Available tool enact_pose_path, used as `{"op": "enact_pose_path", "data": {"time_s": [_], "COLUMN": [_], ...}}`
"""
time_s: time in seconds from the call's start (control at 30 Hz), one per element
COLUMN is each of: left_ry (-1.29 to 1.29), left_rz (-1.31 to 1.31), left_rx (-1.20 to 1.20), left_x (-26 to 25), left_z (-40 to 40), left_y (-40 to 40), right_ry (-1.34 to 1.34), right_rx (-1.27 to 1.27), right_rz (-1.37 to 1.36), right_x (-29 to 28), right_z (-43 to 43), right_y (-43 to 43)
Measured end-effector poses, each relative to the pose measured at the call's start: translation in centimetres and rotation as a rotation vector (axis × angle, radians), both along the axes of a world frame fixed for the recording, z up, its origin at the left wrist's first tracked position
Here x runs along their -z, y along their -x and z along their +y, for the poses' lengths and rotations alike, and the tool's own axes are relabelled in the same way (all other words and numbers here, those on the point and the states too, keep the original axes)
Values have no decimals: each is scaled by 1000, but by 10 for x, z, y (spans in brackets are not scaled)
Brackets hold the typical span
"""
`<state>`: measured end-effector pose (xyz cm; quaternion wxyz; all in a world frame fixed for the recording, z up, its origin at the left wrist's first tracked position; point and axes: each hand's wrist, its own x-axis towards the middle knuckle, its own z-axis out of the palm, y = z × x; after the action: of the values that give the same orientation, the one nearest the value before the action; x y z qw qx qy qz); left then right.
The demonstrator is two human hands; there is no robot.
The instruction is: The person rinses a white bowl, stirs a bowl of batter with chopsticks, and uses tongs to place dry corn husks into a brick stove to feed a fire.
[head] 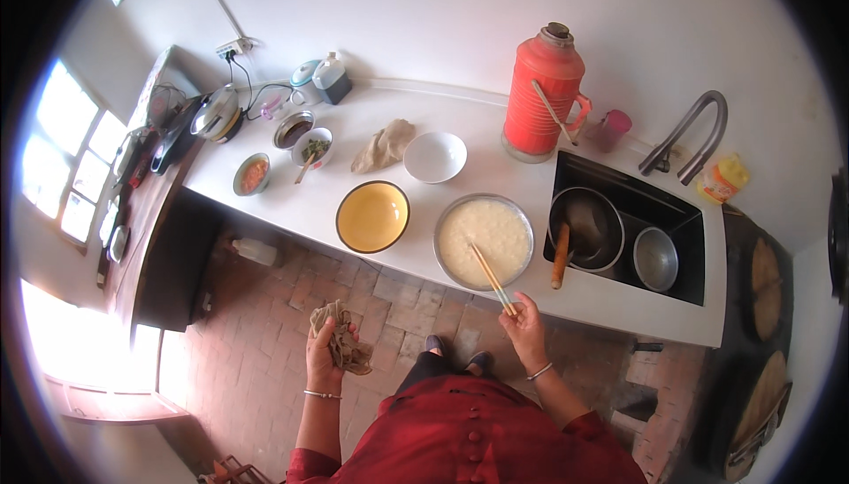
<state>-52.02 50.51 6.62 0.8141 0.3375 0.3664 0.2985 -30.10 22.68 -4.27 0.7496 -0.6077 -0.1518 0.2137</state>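
My left hand [331, 348] grips a crumpled brown cloth [341, 338] over the floor in front of the counter. My right hand [525, 328] holds a pair of chopsticks [492, 278] by their upper ends; their tips dip into a pale, lumpy batter-like mixture [484, 232] in a round metal basin [439, 267]. Left of the basin stands a yellow enamel bowl [373, 216] with a dark rim. Behind these are a white bowl [435, 157] and a second brown cloth [385, 145].
Right of the basin is a black sink [623, 283] holding a wok [587, 218] and a metal bowl [656, 260]. A red thermos flask [544, 92] stands behind. Small food bowls, including a green one [251, 175], sit at the left, near an electric pan [217, 112].
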Motion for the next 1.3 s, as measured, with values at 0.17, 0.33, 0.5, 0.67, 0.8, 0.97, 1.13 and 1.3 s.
{"op": "enact_pose_path", "data": {"time_s": [0.17,0.33,0.5,0.67,0.8,0.97,1.13,1.3], "left_ry": [14,-4,-76,-145,-220,-745,-1124,-1442], "left_rz": [-29,4,-11,56,170,540,831,795], "left_rx": [5,-62,-55,-126,-141,-136,165,485], "left_x": [7,7,6,14,26,92,139,119], "left_z": [11,32,86,151,206,304,361,316], "left_y": [8,-1,-9,-19,-28,-37,-49,-117], "right_ry": [-27,102,200,269,313,485,648,684], "right_rx": [69,197,319,336,384,416,335,343], "right_rz": [-5,-351,-492,-549,-485,-412,-488,-368], "right_x": [-8,-59,-86,-82,-76,-79,-81,-102], "right_z": [24,66,120,157,168,144,129,110], "right_y": [-11,-51,-77,-86,-86,-87,-77,-39]}}
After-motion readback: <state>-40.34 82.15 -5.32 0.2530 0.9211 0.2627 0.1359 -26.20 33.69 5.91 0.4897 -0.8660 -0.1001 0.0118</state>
